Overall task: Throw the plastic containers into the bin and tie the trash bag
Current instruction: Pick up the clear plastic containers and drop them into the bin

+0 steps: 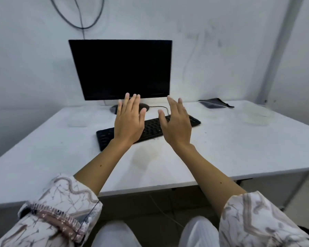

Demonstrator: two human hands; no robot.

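From the head view, both arms reach forward over a white counter (221, 154), with the black keyboard (150, 128) as the landmark. The left hand (129, 122) is raised above the keyboard's left half, back of the hand up, fingers straight and close together, gripping nothing. The right hand (177, 128) is raised above the keyboard's right half, fingers straight and slightly spread, also holding nothing. Whether either hand touches the keys cannot be told.

Behind the keyboard stands a dark monitor (121, 68) on a round base, its screen blank. Well to the right of the keyboard, near the counter's right edge, lie clear plastic containers (257, 116) (faint and blurred against the white surface, so their number and shape are unclear). To the left of the keyboard a pale, flat shape (78, 123) rests on the counter; what it is cannot be told. Behind and to the right of the keyboard, against the wall, lies a dark flat item (215, 103). Patterned sleeves (61, 207) cover both upper forearms.
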